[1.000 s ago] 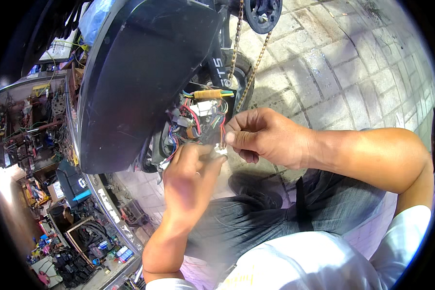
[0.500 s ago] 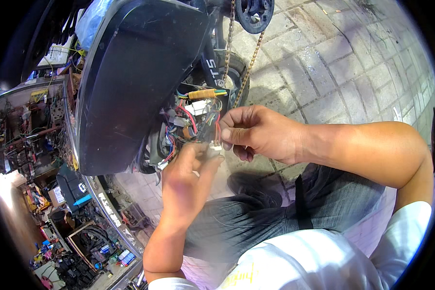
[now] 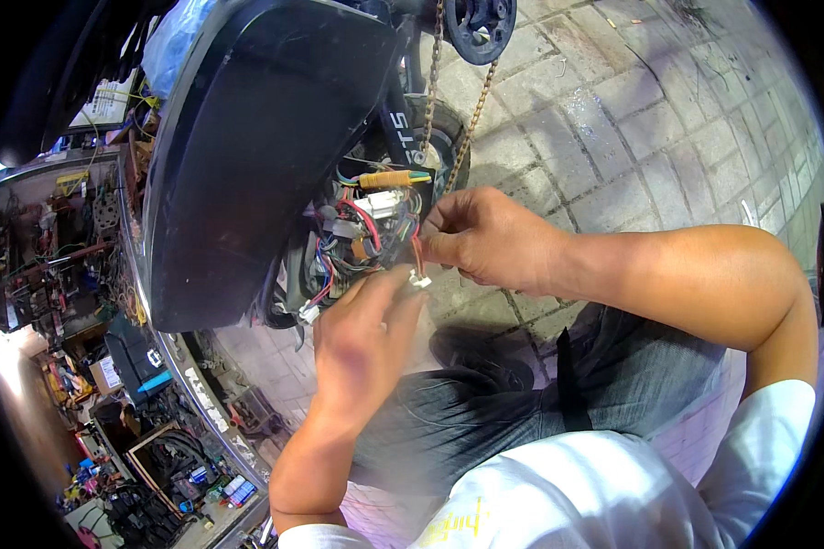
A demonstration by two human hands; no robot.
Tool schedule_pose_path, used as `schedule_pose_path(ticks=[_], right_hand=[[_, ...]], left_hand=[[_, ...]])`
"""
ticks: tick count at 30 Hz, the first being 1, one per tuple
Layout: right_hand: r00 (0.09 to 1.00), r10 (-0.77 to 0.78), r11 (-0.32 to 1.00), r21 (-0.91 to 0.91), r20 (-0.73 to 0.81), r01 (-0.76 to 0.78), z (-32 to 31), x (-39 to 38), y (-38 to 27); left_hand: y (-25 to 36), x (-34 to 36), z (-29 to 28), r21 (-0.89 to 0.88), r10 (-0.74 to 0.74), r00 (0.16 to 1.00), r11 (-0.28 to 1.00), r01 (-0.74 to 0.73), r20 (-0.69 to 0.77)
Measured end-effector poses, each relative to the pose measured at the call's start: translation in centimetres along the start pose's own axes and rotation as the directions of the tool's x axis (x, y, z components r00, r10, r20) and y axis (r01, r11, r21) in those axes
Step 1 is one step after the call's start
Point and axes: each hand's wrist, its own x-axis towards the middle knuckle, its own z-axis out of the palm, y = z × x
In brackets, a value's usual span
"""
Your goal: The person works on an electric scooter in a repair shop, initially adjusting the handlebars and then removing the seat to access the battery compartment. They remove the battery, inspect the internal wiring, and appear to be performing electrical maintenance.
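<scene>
A white plug connector (image 3: 418,280) on thin red wires (image 3: 417,251) hangs below a bundle of wiring. My left hand (image 3: 362,329) is closed at the connector, its thumb and fingertips against it. Just to the right, my right hand (image 3: 485,233) is pinched beside the red wires; whatever its fingertips hold is hidden. The wiring bundle (image 3: 366,224) spills from under a dark body panel (image 3: 265,165), with a larger white connector (image 3: 380,203) and a tan-taped cable (image 3: 384,179) in it. Another white plug (image 3: 309,313) dangles left of my left hand.
A chain (image 3: 475,128) hangs from a black sprocket (image 3: 481,32) at the top, with a tyre (image 3: 453,137) behind it. Paving bricks (image 3: 613,137) cover the ground. At the left, a workbench (image 3: 201,393) carries tools, boxes and loose parts.
The white connector now shows more fully at my left fingertips, as my left hand has shifted slightly. My right fingers have closed in a little and their grip has turned.
</scene>
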Motion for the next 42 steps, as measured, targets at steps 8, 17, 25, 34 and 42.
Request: schedule_pose_path(ticks=[8, 17, 25, 34, 42], right_hand=[[0.998, 0.067, 0.997, -0.042, 0.017, -0.067, -0.7, -0.5, -1.1], [0.987, -0.017, 0.954, 0.299, 0.163, -0.033, -0.9, 0.3, 0.6], [0.987, 0.027, 0.957, 0.282, 0.156, -0.070, -1.1, 0.2, 0.6], [0.671, -0.742, 0.554, -0.582, -0.019, 0.595, -1.6, -2.4, -2.6], [0.639, -0.764, 0.535, -0.637, -0.085, 0.555, -3.2, -3.4, -3.4]], left_hand=[[0.7, 0.3, 0.0, 0.047, -0.022, 0.999, 0.999, 0.021, 0.023], [0.5, 0.2, 0.4, -0.008, -0.153, 0.987, 0.988, 0.153, -0.043], [0.2, 0.3, 0.5, -0.005, -0.079, 0.995, 0.997, 0.079, -0.054], [2.0, 0.1, -1.3, 0.026, -0.170, 0.985, 0.985, 0.169, 0.032], [4.5, -6.3, -8.6, 0.595, 0.663, 0.484, 0.741, -0.312, -0.571]])
